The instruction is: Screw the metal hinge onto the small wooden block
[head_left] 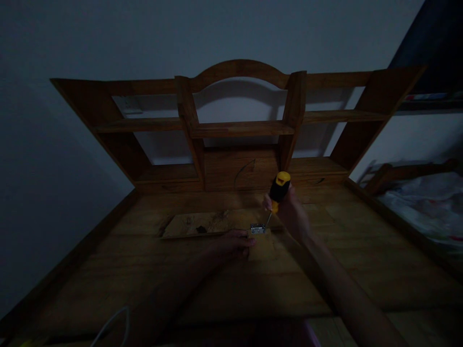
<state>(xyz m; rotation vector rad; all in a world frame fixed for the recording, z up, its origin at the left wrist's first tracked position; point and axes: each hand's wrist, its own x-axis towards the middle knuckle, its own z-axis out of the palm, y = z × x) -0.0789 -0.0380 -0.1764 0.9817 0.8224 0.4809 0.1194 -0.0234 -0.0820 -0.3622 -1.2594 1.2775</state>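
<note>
Head view: The right hand [293,212] has its grip closed around the handle of a yellow-and-black screwdriver [279,188]. The tool is tilted, handle uppermost; its shaft runs down and slightly left to the right end of a metal hinge [258,231]. Contact at the tip cannot be confirmed in the dim light.

The hinge sits at the far edge of a small wooden block [261,249], located on the table [108,260] between the hands. The left hand [233,242] has its grip partly closed, fingers holding the block's left edge.

A longer, rough-faced board [195,224] lies just beyond the left hand. At the rear stands a wooden shelf unit [242,129] in three sections, the middle one arched. Wall [231,29] shows through its open-backed compartments. The lower middle compartment contains a wooden panel [220,168] crossed by a thin, dark curved line.
</note>
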